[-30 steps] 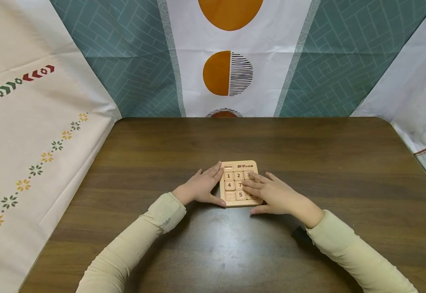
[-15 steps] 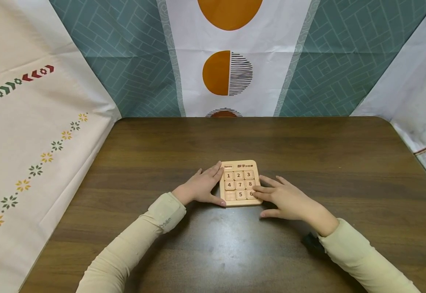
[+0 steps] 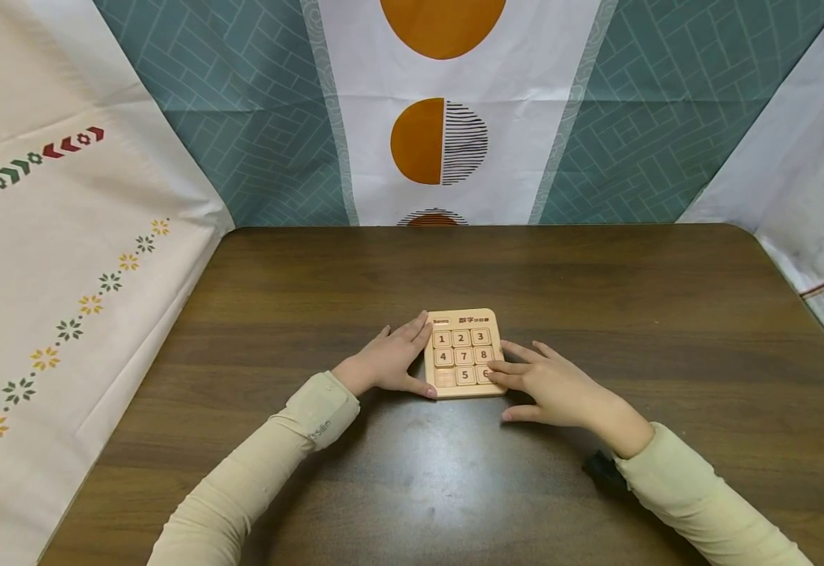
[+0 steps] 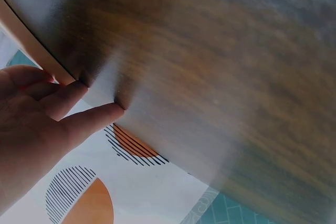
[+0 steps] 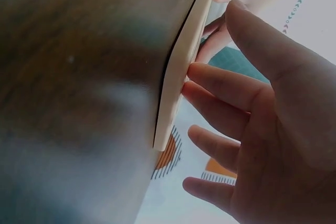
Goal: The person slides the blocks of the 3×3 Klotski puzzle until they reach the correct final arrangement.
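Observation:
A pale wooden number slide puzzle [image 3: 469, 394] lies flat on the table. Its rows read 1 2 3, then 4 7 8, then a bare slot at lower left followed by 5 and 6. My left hand [image 3: 392, 362] rests along its left side, fingertips at the upper edge and thumb at the near left corner. From the right, my right hand [image 3: 557, 387] reaches over the rim, with fingertips at the 6 tile [image 3: 484, 374], partly covering it. The right wrist view shows the puzzle's side [image 5: 181, 69] and my right fingers spread, thumb raised.
The brown wooden table [image 3: 299, 291] extends around the puzzle. Behind it hangs a teal and white cloth [image 3: 511, 141] with orange circles. An embroidered white cloth [image 3: 101, 362] borders the left side. A small dark object [image 3: 603, 468] shows beneath the right wrist.
My right hand has drawn back rightward from over the tiles to the puzzle's right edge, uncovering the 3 and 8, then stayed nearly still. The left hand keeps its place.

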Demonstrator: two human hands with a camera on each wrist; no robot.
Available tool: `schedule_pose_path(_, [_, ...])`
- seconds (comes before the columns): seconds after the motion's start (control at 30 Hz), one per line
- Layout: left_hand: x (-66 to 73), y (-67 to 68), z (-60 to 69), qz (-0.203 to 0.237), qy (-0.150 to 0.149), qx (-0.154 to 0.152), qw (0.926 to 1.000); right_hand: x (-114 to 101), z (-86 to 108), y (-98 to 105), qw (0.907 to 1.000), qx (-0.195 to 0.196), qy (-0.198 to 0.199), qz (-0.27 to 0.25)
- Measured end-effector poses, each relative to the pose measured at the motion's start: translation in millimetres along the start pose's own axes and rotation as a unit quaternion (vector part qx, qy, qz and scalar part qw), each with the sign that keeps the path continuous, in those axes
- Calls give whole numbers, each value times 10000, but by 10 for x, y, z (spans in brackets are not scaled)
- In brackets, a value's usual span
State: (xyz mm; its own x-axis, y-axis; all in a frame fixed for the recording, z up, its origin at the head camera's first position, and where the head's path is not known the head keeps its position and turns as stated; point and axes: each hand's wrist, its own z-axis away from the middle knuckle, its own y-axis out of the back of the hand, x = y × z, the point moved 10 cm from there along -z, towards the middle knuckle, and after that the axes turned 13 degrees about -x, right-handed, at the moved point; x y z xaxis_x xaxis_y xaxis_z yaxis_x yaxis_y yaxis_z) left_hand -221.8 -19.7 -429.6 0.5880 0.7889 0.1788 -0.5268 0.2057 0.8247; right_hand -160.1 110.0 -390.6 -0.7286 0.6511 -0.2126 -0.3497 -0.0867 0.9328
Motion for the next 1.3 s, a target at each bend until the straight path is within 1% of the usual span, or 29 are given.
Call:
schedule_pose_path(0.2, [3,11,5,9,1,19,10000,-47,-29,30,10000,47,59,64])
schedule_pose_path(0.4, [7,6,1,8,2,28,10000,-152,-113,64,9997,53,210,70])
schedule_pose_path(0.63, [-2,-1,-5,20,36,-15,10000,-233,-171,36,9994,-53,333,80])
schedule_pose_path(0.87, [-10,4,2,-9,37,10,10000,-291,-228,19,9988,32,458,160])
schedule_pose_path(1.1, [-8,3,6,28,7,23,10000,-373,-326,-9,9983,-127,552,160])
schedule_pose_path(1.2, [-9,-4,4,58,-2,16,10000,-341,-345,10,9987,-108,479,101])
schedule_pose_path(1.3, [-13,-8,-1,74,5,5,10000,-224,-350,64,9998,17,174,35])
